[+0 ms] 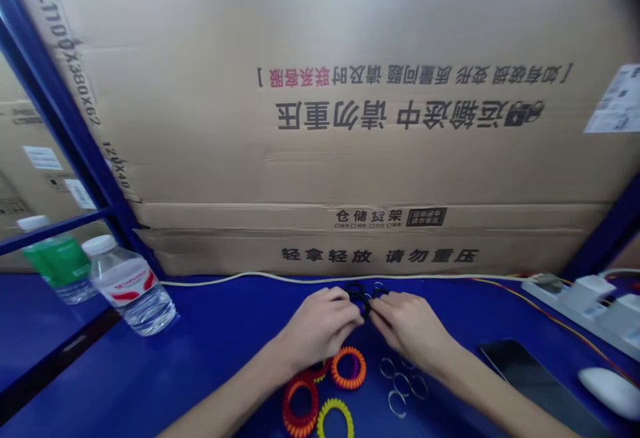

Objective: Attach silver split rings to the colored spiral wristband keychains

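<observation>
Near the back of the blue surface, my left hand [323, 325] is closed, its fingertips pinching a black coil wristband [355, 291]. My right hand [410, 325] meets it from the other side, its fingers closed at the same dark coil. Small bits of a metal ring show between and behind the fingertips; exactly how they join the coil is hidden. Below my left hand lie an orange coil wristband [349, 368], a red and orange pair [300, 405] and a yellow coil wristband [336, 418]. Several loose silver split rings [401, 383] lie below my right hand.
A large cardboard box [350, 171] stands behind the surface. Water bottles [133, 285] are at the left by a blue metal frame [85, 125]. On the right are a dark phone [530, 378], a white mouse [610, 391] and a power strip [585, 311]. A white cable [215, 283] runs along the back.
</observation>
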{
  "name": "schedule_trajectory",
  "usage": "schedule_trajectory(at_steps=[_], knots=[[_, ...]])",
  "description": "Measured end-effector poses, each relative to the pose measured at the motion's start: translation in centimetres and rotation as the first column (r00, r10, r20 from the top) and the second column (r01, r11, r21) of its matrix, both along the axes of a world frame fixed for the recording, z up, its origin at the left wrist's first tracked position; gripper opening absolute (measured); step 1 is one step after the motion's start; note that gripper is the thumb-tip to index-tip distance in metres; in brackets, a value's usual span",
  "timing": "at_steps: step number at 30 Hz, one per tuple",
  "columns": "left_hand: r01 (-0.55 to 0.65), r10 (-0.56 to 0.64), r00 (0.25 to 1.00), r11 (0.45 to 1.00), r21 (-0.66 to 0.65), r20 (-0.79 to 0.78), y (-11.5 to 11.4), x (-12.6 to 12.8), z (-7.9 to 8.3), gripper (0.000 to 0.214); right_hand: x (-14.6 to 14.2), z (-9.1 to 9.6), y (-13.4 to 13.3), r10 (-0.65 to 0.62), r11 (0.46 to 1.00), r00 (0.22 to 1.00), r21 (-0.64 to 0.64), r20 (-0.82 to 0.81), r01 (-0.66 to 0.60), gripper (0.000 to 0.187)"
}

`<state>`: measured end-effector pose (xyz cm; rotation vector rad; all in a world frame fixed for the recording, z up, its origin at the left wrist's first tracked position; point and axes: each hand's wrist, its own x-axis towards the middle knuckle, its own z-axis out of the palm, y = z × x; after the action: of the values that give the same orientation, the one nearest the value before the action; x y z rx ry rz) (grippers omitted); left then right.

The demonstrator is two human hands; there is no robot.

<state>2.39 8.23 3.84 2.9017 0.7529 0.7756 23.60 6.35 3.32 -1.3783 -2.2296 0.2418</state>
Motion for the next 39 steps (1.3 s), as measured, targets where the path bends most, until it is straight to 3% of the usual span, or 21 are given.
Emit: schedule_trajectory(at_steps=[1,4,7,10,13,17,20,22,24,29,31,33,39], knots=[[-0.006,0.006,1.000,1.000,-0.002,0.011,-0.1,0.0,0.0,0.014,0.0,0.0,-0.1,-0.025,1.000,0.999,-0.013,-0.023,0.025,0.021],[0.023,-0.022,1.000,0.998,0.066,-0.014,-0.6,0.2,0.1,0.017,0.1,-0.3,0.1,-0.128,0.971,0.966,-0.225,-0.224,0.077,0.025],[0.113,-0.093,0.988,0.979,0.169,-0.119,-1.3,0.3,0.2,0.022,0.3,-0.9,1.1,-0.179,0.914,0.933,-0.403,-0.313,0.040,0.037],[0.148,-0.117,0.979,0.970,0.191,-0.164,-1.3,0.2,0.4,0.022,0.7,-1.3,2.1,-0.199,0.854,0.901,-0.519,-0.385,-0.034,0.044],[0.103,-0.093,0.990,0.990,0.096,-0.109,-0.9,-0.1,1.1,0.019,1.4,-0.9,2.6,-0.180,0.829,0.881,-0.550,-0.438,-0.104,0.038],[0.071,-0.077,0.997,0.977,-0.200,-0.024,-1.7,-0.5,3.0,0.016,2.7,0.5,2.2,-0.115,0.812,0.882,-0.555,-0.457,-0.181,0.018],[0.133,-0.149,0.988,0.938,-0.322,-0.027,-3.6,-1.0,4.0,0.010,3.8,1.7,1.3,-0.033,0.750,0.916,-0.616,-0.399,-0.241,0.011],[0.162,-0.196,0.978,0.925,-0.344,-0.068,-5.1,-1.5,3.9,0.007,4.4,2.1,0.6,0.090,0.661,0.958,-0.704,-0.271,-0.261,0.008],[0.160,-0.211,0.971,0.924,-0.346,-0.114,-6.5,-2.2,3.3,0.005,4.8,2.2,-0.1,0.182,0.598,0.974,-0.771,-0.138,-0.221,0.011],[0.136,-0.193,0.965,0.948,-0.289,-0.178,-8.2,-3.5,1.1,0.005,3.7,1.7,-1.3,0.225,0.514,0.973,-0.855,0.054,-0.071,0.017],[0.133,-0.181,0.970,0.954,-0.268,-0.162,-8.3,-3.8,0.5,0.004,2.9,1.8,-1.8,0.235,0.523,0.962,-0.852,0.142,-0.001,0.017],[0.128,-0.174,0.972,0.956,-0.264,-0.155,-8.4,-3.9,0.5,0.008,2.4,2.3,-2.3,0.209,0.569,0.949,-0.819,0.237,0.079,0.019],[0.089,-0.133,0.982,0.951,-0.297,-0.131,-6.9,-3.2,2.6,0.010,2.7,4.3,-3.1,0.112,0.717,0.945,-0.683,0.308,0.138,0.018]])
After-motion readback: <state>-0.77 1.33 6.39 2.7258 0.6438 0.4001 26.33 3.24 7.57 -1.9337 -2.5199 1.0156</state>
